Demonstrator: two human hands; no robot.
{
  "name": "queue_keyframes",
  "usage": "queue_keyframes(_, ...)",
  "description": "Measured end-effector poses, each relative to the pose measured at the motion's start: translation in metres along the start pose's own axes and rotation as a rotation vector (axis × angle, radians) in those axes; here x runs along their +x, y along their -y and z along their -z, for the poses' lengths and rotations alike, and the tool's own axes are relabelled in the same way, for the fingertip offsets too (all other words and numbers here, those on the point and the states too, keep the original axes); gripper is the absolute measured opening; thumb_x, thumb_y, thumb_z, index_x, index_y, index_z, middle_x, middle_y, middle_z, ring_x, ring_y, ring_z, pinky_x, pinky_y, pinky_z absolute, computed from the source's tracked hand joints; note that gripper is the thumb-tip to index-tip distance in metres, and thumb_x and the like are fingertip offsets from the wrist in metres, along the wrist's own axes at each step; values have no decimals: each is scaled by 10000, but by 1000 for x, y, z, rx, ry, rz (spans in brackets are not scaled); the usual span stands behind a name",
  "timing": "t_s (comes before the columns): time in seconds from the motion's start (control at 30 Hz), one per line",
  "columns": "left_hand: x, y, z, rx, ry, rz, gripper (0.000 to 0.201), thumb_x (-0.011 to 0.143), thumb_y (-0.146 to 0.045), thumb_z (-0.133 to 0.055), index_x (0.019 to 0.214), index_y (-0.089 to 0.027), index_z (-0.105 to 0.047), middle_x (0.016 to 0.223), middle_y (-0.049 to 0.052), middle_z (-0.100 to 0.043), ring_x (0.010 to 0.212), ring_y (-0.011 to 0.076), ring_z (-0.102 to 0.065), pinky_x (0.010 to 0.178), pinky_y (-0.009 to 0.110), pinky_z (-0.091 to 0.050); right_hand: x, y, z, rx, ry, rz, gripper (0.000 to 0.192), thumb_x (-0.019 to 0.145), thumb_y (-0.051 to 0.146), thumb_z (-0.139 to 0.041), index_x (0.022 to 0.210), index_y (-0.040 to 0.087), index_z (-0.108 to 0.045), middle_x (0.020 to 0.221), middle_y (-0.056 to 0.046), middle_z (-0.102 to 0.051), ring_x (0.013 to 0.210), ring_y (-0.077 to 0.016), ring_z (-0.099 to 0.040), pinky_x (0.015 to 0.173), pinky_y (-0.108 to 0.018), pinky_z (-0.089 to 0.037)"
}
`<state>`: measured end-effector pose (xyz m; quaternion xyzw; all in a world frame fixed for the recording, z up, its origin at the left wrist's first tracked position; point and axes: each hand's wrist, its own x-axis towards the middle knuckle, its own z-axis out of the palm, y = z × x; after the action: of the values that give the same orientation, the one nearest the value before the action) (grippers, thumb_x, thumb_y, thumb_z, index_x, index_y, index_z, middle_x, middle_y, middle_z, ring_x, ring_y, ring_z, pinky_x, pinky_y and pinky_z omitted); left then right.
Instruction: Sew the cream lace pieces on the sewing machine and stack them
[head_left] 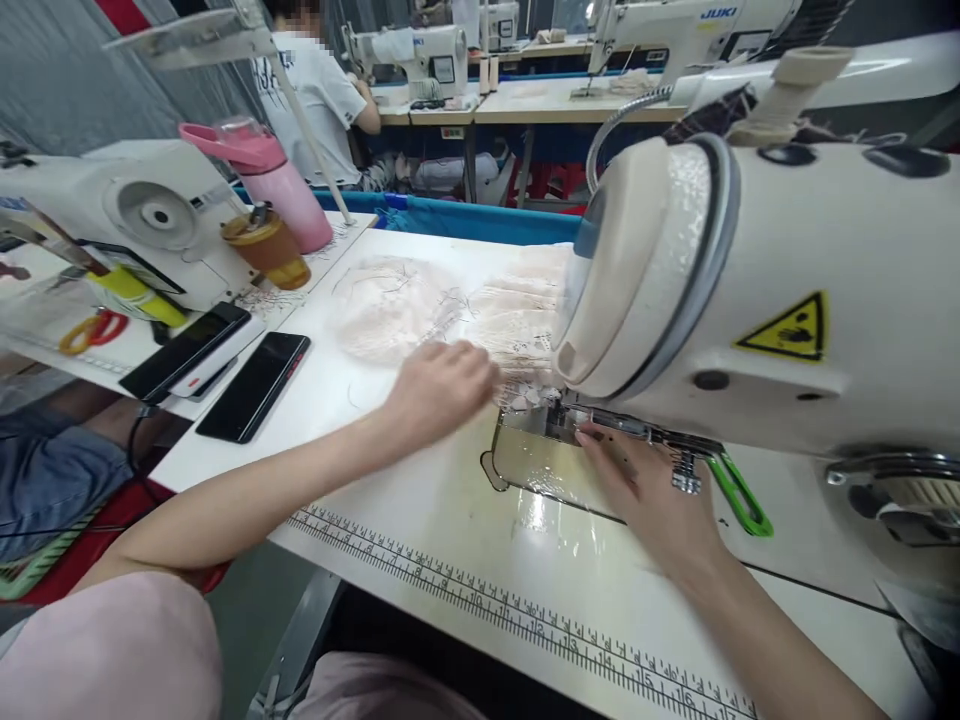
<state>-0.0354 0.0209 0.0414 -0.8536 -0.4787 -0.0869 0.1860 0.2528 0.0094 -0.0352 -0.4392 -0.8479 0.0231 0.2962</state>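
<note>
My left hand [439,385] lies on a pale pink lace fabric [450,305] spread on the white table [420,530], fingers reaching toward the needle area; blur hides how firmly it holds the cloth. My right hand [645,490] rests on the metal needle plate [536,465] under the head of the white sewing machine [787,300], fingertips near the presser foot, holding nothing that I can see. The fabric's near edge runs under the machine head.
Two dark phones [255,385] lie at the table's left. A pink bottle [281,185] and an amber cup [268,248] stand behind them by another machine [150,215]. A printed ruler [525,615] lines the front edge. A person [319,90] sits at a far table.
</note>
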Motion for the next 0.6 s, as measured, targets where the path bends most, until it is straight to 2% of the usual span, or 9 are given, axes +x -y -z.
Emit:
queue_keyframes(0.1,-5,34,9,76,149,367,206,903,-295,-563,1028,-146,-631,1043,117,-668,979,277,-598,693,352,-478,0,2,-2,-58,-21,-8,263,943,362,-486,1156,345,-639,947,-37,-735,790,-230,-643,784,-428,-488)
queue_keyframes(0.17,-10,50,9,-10,134,493,201,865,-308,-594,1008,-171,-629,1040,110,-657,1025,294,-573,717,361,-471,4,7,-1,-78,-34,0,260,946,348,-481,1132,293,-654,933,-49,-738,752,-215,-633,811,-422,-475)
queue_keyframes(0.33,-19,62,0,-157,36,581,126,852,-225,-510,851,-215,-636,980,57,-666,1016,261,-579,761,355,-463,17,20,9,-43,-27,8,284,968,319,-404,1051,261,-669,946,-48,-746,822,-205,-649,873,-416,-457)
queue_keyframes(0.43,-24,72,-2,-289,-36,659,98,822,-246,-540,816,-220,-634,890,16,-678,863,203,-617,713,316,-473,20,24,13,-21,-46,-31,284,969,343,-404,998,265,-676,926,-47,-745,846,-213,-657,871,-430,-452)
queue_keyframes(0.53,-30,97,2,-431,-134,720,143,847,-328,-547,840,-200,-611,798,-20,-664,706,127,-603,648,260,-485,19,24,16,37,-11,-48,293,974,360,-404,991,259,-679,948,-61,-742,796,-210,-659,851,-435,-450)
queue_keyframes(0.6,-32,119,10,-475,-242,757,223,896,-397,-496,845,-186,-546,720,-47,-598,641,85,-556,586,218,-464,18,24,17,46,-8,-44,288,975,361,-412,995,261,-681,939,-59,-741,769,-206,-655,845,-434,-443)
